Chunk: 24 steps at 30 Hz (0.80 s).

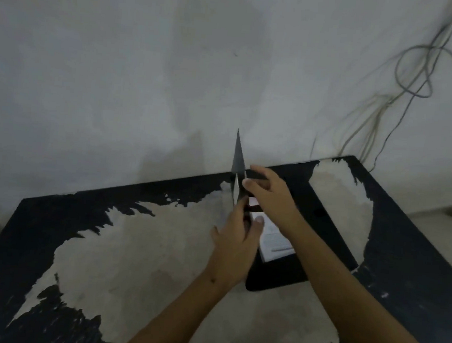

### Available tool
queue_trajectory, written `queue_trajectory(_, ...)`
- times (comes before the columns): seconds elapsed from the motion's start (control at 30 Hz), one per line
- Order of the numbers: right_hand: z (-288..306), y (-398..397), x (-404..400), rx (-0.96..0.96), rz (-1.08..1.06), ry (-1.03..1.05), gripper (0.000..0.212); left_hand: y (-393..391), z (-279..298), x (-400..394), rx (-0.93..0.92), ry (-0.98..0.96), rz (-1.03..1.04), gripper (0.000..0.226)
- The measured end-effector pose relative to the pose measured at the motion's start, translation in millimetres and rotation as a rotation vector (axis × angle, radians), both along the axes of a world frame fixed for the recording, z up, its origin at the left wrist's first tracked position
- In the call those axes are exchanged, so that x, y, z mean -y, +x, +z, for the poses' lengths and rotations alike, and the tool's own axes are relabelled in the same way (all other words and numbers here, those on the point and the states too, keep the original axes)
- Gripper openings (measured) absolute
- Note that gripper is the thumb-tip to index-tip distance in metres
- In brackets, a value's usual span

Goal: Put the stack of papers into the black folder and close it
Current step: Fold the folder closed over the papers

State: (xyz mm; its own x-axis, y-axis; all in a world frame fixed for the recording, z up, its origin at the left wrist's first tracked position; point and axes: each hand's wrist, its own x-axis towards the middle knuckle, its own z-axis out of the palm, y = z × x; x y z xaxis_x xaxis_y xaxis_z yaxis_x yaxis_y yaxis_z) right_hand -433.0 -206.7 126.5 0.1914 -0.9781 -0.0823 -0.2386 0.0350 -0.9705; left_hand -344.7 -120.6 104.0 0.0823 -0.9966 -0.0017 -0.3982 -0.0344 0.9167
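Fingers of the left hand (237,237) and right hand (267,193) are clamped on the black folder's (279,273) upright cover, with the papers (275,240) lying just beneath them on the bench (132,245).

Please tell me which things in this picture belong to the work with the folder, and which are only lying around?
Belong to the job:
- black flat folder, its cover lifted upright
- white printed stack of papers lying inside it
- left hand and right hand, both on the cover

Just there:
- worn black table
- grey hanging cables
- pale wall
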Motion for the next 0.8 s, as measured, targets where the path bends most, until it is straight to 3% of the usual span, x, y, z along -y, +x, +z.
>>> queue_trajectory(0.2, -7, -79, 40, -0.303, -0.156, -0.049, 0.044, -53, -37, 23, 0.057, 0.051, -0.358, 0.054)
queue_trajectory(0.33, -37, -127, 59, -0.414, -0.251, 0.036, 0.049, -63, -85, 45, 0.336, 0.044, -0.295, 0.057)
queue_trajectory(0.47, -76, -157, 70, -0.468, -0.325, 0.129, 0.035, -64, -129, 66, 0.624, 0.261, -0.274, 0.064)
queue_trajectory(0.57, -105, -169, 75, -0.505, -0.356, 0.158, 0.029, -70, -146, 72, 0.678, 0.318, -0.318, 0.068)
queue_trajectory(0.7, -135, -176, 79, -0.527, -0.482, 0.243, 0.047, -74, -160, 74, 0.723, 0.347, -0.332, 0.071)
queue_trajectory(0.8, -151, -173, 83, -0.480, -0.548, 0.330, 0.045, -74, -163, 75, 0.760, 0.365, -0.352, 0.071)
